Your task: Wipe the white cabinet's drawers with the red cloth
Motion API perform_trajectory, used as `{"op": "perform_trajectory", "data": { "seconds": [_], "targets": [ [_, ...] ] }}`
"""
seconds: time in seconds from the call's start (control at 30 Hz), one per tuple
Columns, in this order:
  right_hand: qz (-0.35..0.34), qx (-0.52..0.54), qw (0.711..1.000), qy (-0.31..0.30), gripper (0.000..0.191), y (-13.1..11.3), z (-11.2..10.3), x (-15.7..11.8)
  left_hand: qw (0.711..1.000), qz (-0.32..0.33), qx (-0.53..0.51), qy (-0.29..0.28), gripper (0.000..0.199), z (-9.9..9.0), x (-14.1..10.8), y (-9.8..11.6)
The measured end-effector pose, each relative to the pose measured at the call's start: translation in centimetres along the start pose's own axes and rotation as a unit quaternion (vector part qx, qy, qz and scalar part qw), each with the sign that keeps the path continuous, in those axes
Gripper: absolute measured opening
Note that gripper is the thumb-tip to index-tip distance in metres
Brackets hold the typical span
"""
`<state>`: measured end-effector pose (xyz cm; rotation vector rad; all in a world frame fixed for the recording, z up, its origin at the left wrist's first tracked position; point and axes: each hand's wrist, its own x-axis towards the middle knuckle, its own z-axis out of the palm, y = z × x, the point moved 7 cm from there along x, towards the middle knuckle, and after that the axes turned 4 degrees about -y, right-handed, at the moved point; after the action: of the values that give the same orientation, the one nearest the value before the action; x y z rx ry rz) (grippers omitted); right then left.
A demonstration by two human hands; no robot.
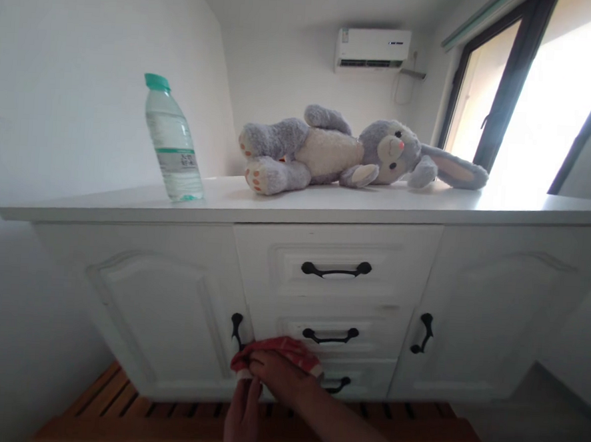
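Note:
My right hand [282, 375] reaches in from the lower right and presses a red cloth [280, 348] against the white cabinet front, beside the lower drawers [369, 332]. The cloth bunches over the top of my fingers. Coming up from below, my left hand [241, 414] pinches the cloth's lower left corner with its fingertips. Both hands are just right of the left door's black handle [237, 331] and left of the lowest drawer handle [338, 386].
On the cabinet top [426, 206] a clear water bottle with a green cap [173, 140] stands at the left and a grey plush bunny [340, 150] lies in the middle. A wooden slatted base [114, 410] sits under the cabinet. Window at right, air conditioner [373, 47] on the far wall.

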<state>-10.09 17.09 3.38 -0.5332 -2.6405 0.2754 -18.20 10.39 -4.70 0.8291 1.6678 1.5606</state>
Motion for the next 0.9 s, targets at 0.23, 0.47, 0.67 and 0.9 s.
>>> {"op": "perform_trajectory", "data": {
  "seconds": [0.23, 0.47, 0.67, 0.9],
  "targets": [
    [0.011, -0.228, 0.968, 0.101, 0.023, -2.5, -8.9, -0.6, 0.997, 0.063, 0.002, -0.049, 0.060, 2.8, -3.1, 7.1],
    [0.053, -0.204, 0.978, 0.001, 0.024, 2.1, -10.2, -6.7, 0.984, 0.016, -0.096, -0.150, 0.058, 11.0, -6.1, 3.5],
    [0.156, -0.214, 0.964, 0.028, 0.033, 5.9, -15.8, -14.6, 0.932, 0.063, -0.118, -0.337, 0.062, 19.9, -10.8, 5.4],
    [0.235, -0.224, 0.941, 0.097, 0.050, 9.2, -15.6, -22.0, 0.916, -0.008, -0.112, -0.386, 0.059, 26.3, -11.8, 5.2]
  ]
}}
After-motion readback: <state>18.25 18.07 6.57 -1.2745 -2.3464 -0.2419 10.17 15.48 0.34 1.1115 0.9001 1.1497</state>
